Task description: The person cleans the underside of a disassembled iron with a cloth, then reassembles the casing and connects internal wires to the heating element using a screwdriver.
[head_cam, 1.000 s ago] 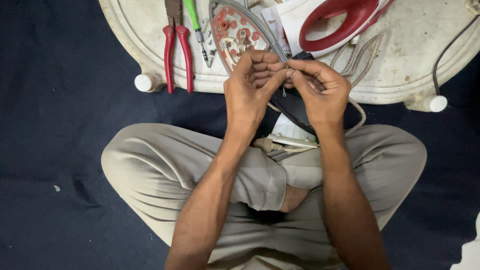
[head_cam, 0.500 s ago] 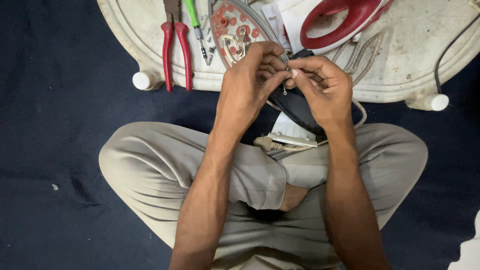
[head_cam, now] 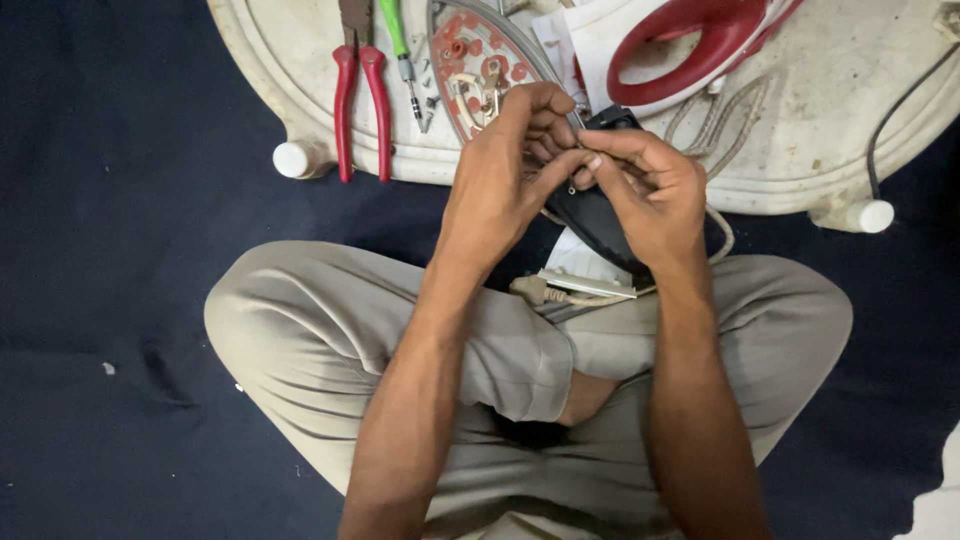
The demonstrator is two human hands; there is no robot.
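Mid-step: both hands pinch one small part, too tiny to identify, above the black plastic cover [head_cam: 590,215] over the lap. Left hand [head_cam: 500,170] has fingertips closed on it; right hand [head_cam: 645,190] is pinched on it too, from the other side. Next move likely needs fine fingertip control and steady alignment. On the white upturned stool [head_cam: 800,100]: one pair of red-handled pliers [head_cam: 360,95], one green screwdriver [head_cam: 400,45], one opened iron soleplate [head_cam: 475,70], one red iron handle [head_cam: 690,40], a few loose screws [head_cam: 428,95].
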